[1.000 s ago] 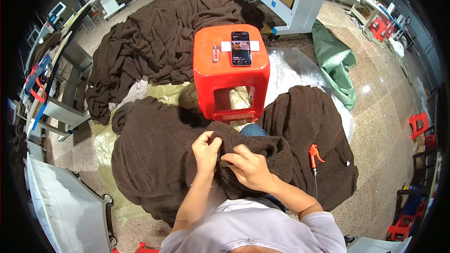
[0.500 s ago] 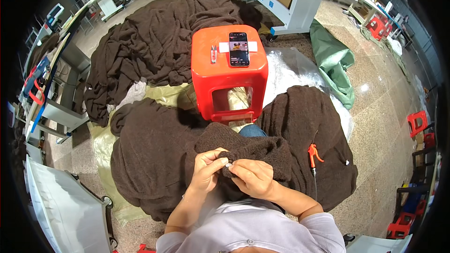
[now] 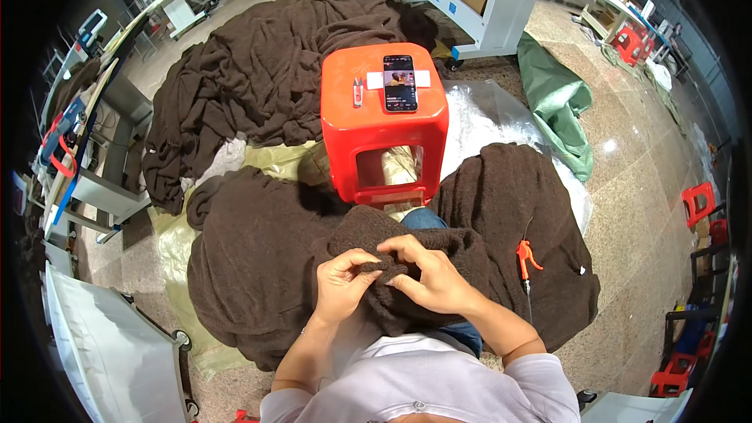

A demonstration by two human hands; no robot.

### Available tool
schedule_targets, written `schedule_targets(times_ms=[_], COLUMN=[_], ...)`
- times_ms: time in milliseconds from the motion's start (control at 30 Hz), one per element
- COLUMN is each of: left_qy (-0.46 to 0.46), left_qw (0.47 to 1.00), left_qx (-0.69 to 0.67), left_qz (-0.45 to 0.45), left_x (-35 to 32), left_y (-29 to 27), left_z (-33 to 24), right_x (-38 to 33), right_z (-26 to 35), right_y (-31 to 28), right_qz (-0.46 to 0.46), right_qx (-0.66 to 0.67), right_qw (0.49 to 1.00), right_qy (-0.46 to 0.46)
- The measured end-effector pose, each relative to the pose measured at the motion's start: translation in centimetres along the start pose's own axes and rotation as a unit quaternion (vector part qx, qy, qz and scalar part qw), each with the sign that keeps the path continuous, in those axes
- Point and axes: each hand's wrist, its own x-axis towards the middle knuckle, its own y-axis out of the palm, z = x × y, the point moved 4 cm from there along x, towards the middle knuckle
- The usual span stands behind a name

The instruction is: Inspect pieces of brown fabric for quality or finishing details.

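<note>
Brown knitted fabric [image 3: 366, 225] lies bunched over my lap. My left hand [image 3: 341, 288] is closed, pinching a folded edge of it between thumb and fingers. Close on the right, my right hand [image 3: 439, 280] has its thumb and forefinger round the same edge, spread wider than the left hand's. A short rolled stretch of the knit shows between the two hands. Beyond them stands a red plastic stool [image 3: 345, 127] with a phone [image 3: 400, 82] and small thread snips [image 3: 358, 92] on it. An orange air blow gun [image 3: 526, 259] rests on brown cloth to my right.
Large brown cloth heaps lie to my left [image 3: 243, 266], right [image 3: 509, 188] and behind the stool [image 3: 258, 55]. Plastic sheeting [image 3: 482, 113] and a green sack [image 3: 556, 102] lie on the floor. A white wheeled cart [image 3: 117, 345] stands near left, a blue-edged worktable [image 3: 470, 8] at the back.
My right hand's fingers have opened out from a tight pinch and shifted slightly right. The small whitish thing between my fingertips no longer shows. My left hand still pinches the knit.
</note>
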Motion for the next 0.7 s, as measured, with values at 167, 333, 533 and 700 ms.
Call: schedule_targets(times_ms=[167,333,533,700], left_qy=[-0.03,-0.004,0.155,0.071], left_qw=[0.999,0.997,0.958,0.98], left_qx=[0.024,0.057,0.188,0.173], left_qz=[0.02,-0.048,-0.15,-0.075], left_x=[-0.2,-0.2,-1.6,0.0], left_y=[0.3,1.5,3.4,3.1], left_z=[0.4,0.5,-1.0,0.1], right_x=[0.6,-0.7,-1.1,-1.1], right_z=[-0.8,-1.6,-1.3,-1.9], right_y=[-0.8,0.7,1.5,1.2], right_qz=[0.09,-0.081,-0.193,-0.224], right_qx=[-0.049,-0.074,-0.108,-0.195], right_qw=[0.995,0.993,0.967,0.943], right_qy=[0.019,-0.045,-0.126,-0.149])
